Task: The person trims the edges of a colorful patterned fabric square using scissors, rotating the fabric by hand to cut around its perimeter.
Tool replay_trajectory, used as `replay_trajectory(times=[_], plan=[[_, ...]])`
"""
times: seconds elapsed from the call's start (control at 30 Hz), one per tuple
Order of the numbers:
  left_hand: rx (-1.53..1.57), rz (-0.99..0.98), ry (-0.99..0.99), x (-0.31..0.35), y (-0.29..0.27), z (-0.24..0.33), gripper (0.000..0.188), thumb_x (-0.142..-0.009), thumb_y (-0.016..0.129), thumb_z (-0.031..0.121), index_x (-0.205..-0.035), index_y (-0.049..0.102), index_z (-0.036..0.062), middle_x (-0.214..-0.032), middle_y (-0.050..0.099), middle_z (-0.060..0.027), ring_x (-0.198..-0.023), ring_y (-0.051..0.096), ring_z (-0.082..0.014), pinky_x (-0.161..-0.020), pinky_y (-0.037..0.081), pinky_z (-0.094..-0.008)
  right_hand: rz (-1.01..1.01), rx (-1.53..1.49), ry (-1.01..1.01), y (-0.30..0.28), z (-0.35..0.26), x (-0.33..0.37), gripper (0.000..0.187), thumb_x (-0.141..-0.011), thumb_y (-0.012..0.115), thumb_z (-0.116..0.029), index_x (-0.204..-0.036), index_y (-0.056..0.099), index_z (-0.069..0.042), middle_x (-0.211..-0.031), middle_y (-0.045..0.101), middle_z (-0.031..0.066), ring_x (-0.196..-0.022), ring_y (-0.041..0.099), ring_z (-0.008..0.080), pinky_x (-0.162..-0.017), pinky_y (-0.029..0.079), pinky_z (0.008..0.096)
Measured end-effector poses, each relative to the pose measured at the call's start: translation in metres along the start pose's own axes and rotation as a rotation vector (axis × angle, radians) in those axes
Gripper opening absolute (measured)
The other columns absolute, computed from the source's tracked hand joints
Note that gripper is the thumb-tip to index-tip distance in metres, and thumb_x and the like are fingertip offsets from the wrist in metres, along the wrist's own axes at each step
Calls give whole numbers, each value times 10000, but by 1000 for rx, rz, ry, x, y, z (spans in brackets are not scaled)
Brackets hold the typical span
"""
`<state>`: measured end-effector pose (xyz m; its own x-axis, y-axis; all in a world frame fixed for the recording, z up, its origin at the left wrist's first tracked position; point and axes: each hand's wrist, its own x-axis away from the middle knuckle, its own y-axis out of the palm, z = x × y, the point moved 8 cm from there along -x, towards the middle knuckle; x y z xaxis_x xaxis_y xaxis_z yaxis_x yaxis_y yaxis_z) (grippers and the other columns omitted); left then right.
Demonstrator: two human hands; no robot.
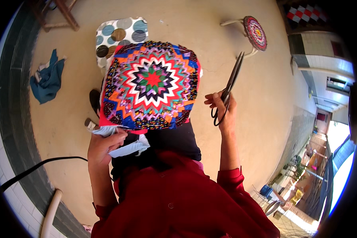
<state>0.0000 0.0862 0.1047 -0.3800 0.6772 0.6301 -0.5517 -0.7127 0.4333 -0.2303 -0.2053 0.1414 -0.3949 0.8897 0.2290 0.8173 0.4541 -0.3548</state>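
Observation:
On my lap lies a square patchwork piece with a many-coloured star pattern and a red backing showing at its edges. My left hand is closed on a pale blue strip of cloth just below the patchwork's near left corner. Out to the right, apart from the patchwork, my right hand holds a pair of dark scissors. Their blades point up and away and look closed or nearly so. My thumb and some fingers are around the handles.
Beyond the patchwork is a dotted square cushion or seat. A teal cloth lies on the floor at left. A stool with a round patterned top stands at far right. A black cord crosses at lower left, near a pale pipe.

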Motion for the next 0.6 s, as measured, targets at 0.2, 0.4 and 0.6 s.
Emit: replay_trajectory(times=[0.2,0.4,0.6], plan=[[-40,-85,137,8,6,8,111,-667,703,-36,-774,674,-33,-739,640,-88,-648,579,-137,-624,441,-261,6,9,71,-22,16,36,194,-933,595,-169,-875,476,-26,-836,683,135,-729,669,176,-650,491,287],[-118,-134,267,29,4,26,56,-712,640,-12,-764,644,-33,-724,644,-135,-743,623,-240,-808,495,-383,-19,-43,144,-20,39,57,171,-933,584,-155,-875,485,-28,-841,686,138,-736,669,177,-651,489,283],[-106,-125,125,46,-8,28,112,-756,637,24,-811,578,-54,-593,586,-126,-470,548,-189,-587,495,-340,-29,-103,183,-18,50,72,217,-923,621,-159,-869,457,-28,-752,639,84,-677,644,140,-615,482,252]])
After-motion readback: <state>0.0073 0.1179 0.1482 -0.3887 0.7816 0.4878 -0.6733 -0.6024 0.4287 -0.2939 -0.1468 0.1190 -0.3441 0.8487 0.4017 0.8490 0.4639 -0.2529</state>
